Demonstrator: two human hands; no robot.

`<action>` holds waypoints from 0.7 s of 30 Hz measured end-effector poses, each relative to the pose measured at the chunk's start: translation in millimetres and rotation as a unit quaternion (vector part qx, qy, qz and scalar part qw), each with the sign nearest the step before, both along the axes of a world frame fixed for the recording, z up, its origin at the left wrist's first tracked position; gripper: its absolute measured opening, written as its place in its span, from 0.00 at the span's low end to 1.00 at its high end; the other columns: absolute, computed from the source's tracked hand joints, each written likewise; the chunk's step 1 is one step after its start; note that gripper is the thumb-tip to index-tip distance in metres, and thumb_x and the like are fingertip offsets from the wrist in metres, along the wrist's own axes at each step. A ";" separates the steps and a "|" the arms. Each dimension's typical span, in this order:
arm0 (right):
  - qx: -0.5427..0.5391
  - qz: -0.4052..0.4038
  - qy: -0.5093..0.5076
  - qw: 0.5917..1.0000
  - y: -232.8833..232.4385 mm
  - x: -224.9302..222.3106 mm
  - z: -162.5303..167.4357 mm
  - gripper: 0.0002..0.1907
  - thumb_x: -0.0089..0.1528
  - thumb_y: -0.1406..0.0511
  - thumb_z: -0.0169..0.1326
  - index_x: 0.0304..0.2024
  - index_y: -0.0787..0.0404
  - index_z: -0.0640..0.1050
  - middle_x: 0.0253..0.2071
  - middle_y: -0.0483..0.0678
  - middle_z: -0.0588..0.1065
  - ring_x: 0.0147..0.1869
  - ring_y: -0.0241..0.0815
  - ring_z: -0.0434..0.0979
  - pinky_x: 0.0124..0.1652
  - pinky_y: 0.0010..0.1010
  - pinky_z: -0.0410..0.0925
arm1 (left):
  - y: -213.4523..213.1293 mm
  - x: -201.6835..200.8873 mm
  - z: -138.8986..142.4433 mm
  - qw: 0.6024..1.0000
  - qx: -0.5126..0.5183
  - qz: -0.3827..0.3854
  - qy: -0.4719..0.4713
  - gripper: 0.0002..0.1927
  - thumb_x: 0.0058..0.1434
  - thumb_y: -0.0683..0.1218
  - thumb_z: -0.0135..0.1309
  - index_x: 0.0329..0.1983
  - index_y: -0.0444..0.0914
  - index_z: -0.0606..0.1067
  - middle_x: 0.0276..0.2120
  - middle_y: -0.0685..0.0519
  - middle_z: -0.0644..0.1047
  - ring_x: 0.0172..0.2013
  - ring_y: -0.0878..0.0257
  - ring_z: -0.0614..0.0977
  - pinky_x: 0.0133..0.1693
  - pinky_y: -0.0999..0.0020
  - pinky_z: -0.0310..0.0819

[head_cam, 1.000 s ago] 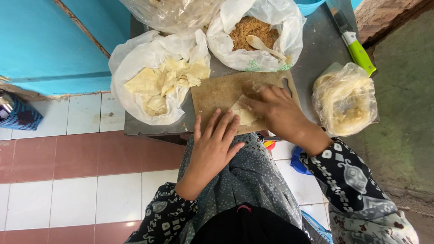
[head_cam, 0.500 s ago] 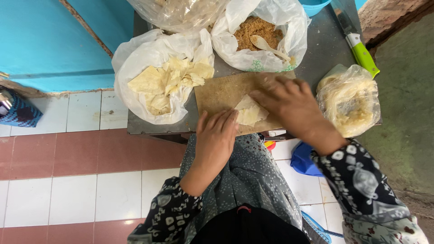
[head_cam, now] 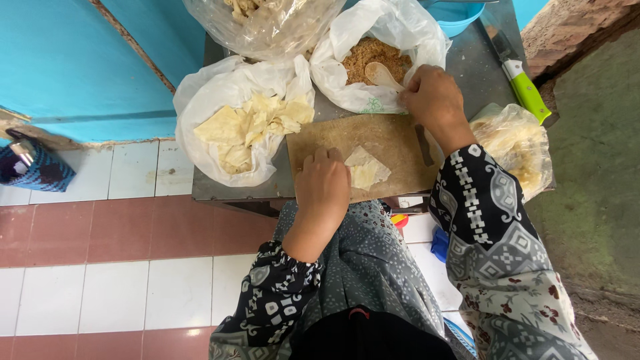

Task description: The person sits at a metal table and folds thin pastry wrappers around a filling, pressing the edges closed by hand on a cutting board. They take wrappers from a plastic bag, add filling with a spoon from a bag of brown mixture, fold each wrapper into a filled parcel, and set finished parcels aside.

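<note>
One wooden cutting board [head_cam: 390,143] on a grey metal tabletop [head_cam: 477,63], left hand [head_cam: 325,183] flat on the board beside one pale wrapper [head_cam: 367,170], right hand [head_cam: 433,100] closed on a spoon [head_cam: 383,75] beyond the board, four plastic bags around it, one green-handled knife [head_cam: 523,83], tiled floor [head_cam: 127,267], blue wall [head_cam: 73,67].

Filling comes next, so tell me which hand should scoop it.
Right. The right hand already grips the spoon in the bag of brown filling, while the left hand pins the wrapper on the board.
</note>
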State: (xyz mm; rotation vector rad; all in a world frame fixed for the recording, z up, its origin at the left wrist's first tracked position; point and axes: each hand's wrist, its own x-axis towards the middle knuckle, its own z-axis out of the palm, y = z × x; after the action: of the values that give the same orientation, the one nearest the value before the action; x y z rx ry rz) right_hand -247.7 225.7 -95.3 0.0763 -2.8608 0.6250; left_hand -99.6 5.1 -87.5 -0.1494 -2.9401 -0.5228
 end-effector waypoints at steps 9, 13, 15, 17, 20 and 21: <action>-0.117 0.045 0.196 0.972 3.1 -7.7 -1.3 0.02 0.62 0.72 0.61 0.36 0.66 0.83 0.32 0.56 0.81 0.34 0.48 0.84 0.36 0.34 0.74 | 7.3 1.3 -6.2 0.999 0.009 -0.017 0.048 0.08 0.59 0.45 0.56 0.38 0.35 0.73 0.36 0.45 0.77 0.39 0.48 0.82 0.39 0.53 0.75; -0.200 0.037 0.142 0.969 -5.6 -20.5 -4.6 0.04 0.61 0.72 0.62 0.35 0.70 0.82 0.27 0.53 0.80 0.28 0.38 0.81 0.30 0.29 0.72 | 4.6 -1.5 -7.3 0.997 0.040 -0.013 0.062 0.10 0.61 0.45 0.55 0.42 0.35 0.74 0.37 0.46 0.79 0.39 0.49 0.83 0.38 0.52 0.74; -0.301 0.017 0.081 0.950 -6.4 -23.9 -6.1 0.05 0.62 0.71 0.60 0.35 0.70 0.82 0.26 0.51 0.80 0.26 0.33 0.79 0.26 0.26 0.70 | -1.1 -2.6 -8.2 0.992 0.112 -0.024 0.057 0.10 0.61 0.47 0.56 0.40 0.35 0.74 0.37 0.48 0.80 0.40 0.48 0.83 0.37 0.50 0.74; -0.359 0.010 0.060 0.931 -4.9 -24.4 -8.0 0.05 0.63 0.71 0.59 0.35 0.70 0.82 0.26 0.49 0.79 0.25 0.30 0.78 0.25 0.23 0.69 | -6.2 -2.7 -9.4 0.988 0.147 -0.025 0.036 0.11 0.62 0.48 0.58 0.39 0.36 0.75 0.36 0.46 0.80 0.38 0.48 0.82 0.38 0.51 0.75; -0.366 0.015 0.082 0.927 6.5 -22.5 -10.1 0.05 0.64 0.73 0.58 0.34 0.71 0.82 0.26 0.48 0.79 0.26 0.30 0.78 0.26 0.20 0.68 | -14.9 -1.7 -11.2 0.979 0.203 -0.021 -0.011 0.11 0.61 0.48 0.60 0.38 0.36 0.75 0.32 0.47 0.79 0.36 0.48 0.82 0.38 0.53 0.75; -0.357 0.011 0.085 0.930 9.8 -21.3 -11.2 0.05 0.64 0.73 0.58 0.34 0.71 0.82 0.26 0.49 0.79 0.26 0.30 0.77 0.26 0.20 0.68 | -17.5 -0.7 -11.9 0.975 0.221 -0.019 -0.030 0.11 0.60 0.48 0.61 0.37 0.36 0.75 0.31 0.47 0.79 0.35 0.49 0.82 0.38 0.53 0.75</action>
State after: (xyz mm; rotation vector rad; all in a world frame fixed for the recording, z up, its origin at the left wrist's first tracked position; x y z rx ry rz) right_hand -269.0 235.4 -106.5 0.0410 -2.3020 1.5274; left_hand -100.4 -12.4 -99.4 -0.1382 -2.7940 -1.1854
